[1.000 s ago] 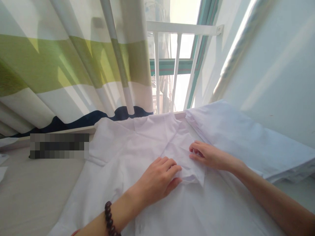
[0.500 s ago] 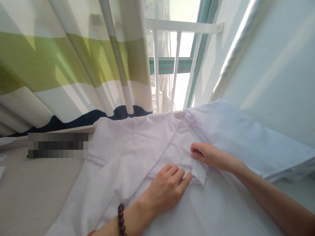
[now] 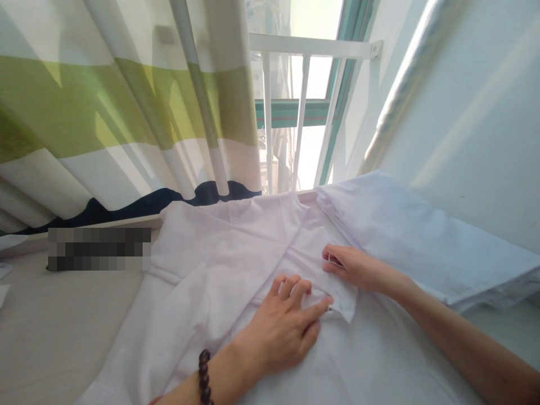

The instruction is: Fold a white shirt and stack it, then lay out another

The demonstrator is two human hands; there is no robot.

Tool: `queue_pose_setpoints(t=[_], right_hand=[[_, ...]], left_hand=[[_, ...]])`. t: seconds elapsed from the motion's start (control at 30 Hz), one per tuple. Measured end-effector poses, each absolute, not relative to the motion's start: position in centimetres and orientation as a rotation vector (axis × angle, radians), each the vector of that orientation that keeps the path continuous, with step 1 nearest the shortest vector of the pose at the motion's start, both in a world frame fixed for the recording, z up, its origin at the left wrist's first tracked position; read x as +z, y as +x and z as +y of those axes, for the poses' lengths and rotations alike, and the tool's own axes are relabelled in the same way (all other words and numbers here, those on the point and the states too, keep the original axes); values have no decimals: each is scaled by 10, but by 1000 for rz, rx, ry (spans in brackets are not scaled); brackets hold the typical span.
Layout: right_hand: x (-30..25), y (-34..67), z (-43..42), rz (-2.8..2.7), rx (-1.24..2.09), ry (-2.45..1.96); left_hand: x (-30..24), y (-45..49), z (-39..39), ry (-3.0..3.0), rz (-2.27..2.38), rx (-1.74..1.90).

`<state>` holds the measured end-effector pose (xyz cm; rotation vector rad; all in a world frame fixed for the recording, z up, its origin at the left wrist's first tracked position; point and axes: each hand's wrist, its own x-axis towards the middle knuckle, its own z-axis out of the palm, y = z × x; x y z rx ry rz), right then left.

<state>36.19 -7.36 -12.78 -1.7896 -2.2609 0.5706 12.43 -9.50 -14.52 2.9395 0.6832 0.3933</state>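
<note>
The left hand [image 3: 287, 320] rests palm-down, fingers loosely spread and gripping nothing visible, its index fingertip at the cuff [image 3: 345, 306] — presumably to keep loose cloth from sliding. The right hand [image 3: 350, 267] curls at the right edge of the sleeve [image 3: 306, 250]; whether it pinches fabric I cannot tell. Under both lies the white garment [image 3: 228, 247], spread over a beige surface [image 3: 84, 326], probably so its folds are reachable. Just beside it, right, lies folded white cloth [image 3: 422, 242] — apparently kept aside. Beyond hang a striped curtain [image 3: 139, 107] and a white railing [image 3: 312, 46].
</note>
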Motion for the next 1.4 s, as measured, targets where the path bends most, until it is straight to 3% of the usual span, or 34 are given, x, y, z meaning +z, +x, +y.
queue_pose_setpoints(t=[0.27,0.53,0.77,0.93,1.23,1.4], right_hand=[[-131,372,-67,-2305,457,-1789],[-128,374,-60,-2288,623,-1723],[-126,373,-69,-2396,254,-1614],[-133,359,-69,-2318,47,-1677],[-148,360,-60,-2361,38,-1936],[-144,358,-63,-2386,4,-1949]], left_hand=[[-144,119,-99,2807,718,178],[-137,117,-98,2792,672,81],[-147,119,-101,2848,893,245],[-150,116,-101,2794,956,156],[-144,111,-99,2786,790,126],[-110,96,-87,2653,668,72]])
